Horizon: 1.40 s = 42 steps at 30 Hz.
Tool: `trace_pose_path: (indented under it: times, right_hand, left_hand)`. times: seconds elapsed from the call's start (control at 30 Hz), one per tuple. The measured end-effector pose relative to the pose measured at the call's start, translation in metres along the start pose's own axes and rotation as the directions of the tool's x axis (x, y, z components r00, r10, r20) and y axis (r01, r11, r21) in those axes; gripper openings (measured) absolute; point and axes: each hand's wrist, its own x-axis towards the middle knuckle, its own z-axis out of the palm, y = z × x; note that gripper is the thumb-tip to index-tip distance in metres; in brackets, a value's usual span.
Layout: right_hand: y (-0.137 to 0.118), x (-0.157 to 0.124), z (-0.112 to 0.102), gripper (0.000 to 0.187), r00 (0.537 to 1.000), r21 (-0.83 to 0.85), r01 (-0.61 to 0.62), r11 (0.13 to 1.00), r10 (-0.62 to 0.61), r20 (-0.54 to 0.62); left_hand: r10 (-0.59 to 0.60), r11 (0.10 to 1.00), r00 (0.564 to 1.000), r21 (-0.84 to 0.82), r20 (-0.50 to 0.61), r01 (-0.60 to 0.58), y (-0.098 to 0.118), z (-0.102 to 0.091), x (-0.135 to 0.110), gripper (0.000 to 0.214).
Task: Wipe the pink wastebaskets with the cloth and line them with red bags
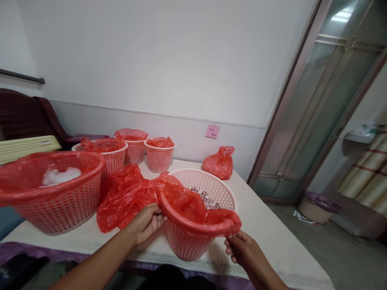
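A pink perforated basket (211,191) is tilted toward me near the table's front edge. A red plastic bag (184,205) is stretched partly over its near rim, and the rest of the bag trails left onto the table. My left hand (148,223) is closed on the bag at the basket's left side. My right hand (242,247) pinches the bag's edge under the rim at the right.
A large basket lined with a red bag (54,193) stands at the left. Three more lined baskets (159,155) stand at the back by the wall. A tied red bag (219,163) lies beyond. The white table (272,237) ends at the right; a glass door (326,92) stands there.
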Motion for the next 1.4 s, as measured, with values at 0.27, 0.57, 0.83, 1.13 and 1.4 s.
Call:
trace_pose_path:
  times: [0.27,0.57,0.83,1.13,1.4]
  right_hand:
    - [-0.042,-0.007,-0.036,0.037,0.955,-0.164,0.160,0.973,-0.195,-0.222]
    - [-0.092,-0.014,-0.003,0.029,0.730,-0.710,0.543,0.449,-0.670,0.135]
    - [-0.099,-0.006,0.018,0.023,0.874,-0.950,0.313,0.022,-0.397,0.279]
    - [-0.075,0.006,-0.015,0.021,0.814,-0.830,0.419,0.367,-0.557,0.164]
    - [-0.046,0.021,-0.018,0.017,0.900,-0.471,0.307,0.827,-0.413,-0.138]
  left_hand:
    - [-0.008,0.988,0.996,0.155,-0.092,0.022,0.020,-0.008,-0.005,0.025]
    - [0.617,0.639,0.779,0.649,-0.112,-0.413,0.079,0.006,0.009,0.031]
    - [0.527,0.579,0.847,0.760,-0.073,-0.295,0.075,0.017,0.046,0.045]
    - [0.243,0.870,0.964,0.463,-0.105,-0.169,0.042,0.001,0.059,0.021]
    - [0.142,0.959,0.981,0.265,-0.135,-0.102,0.025,0.002,0.076,0.018]
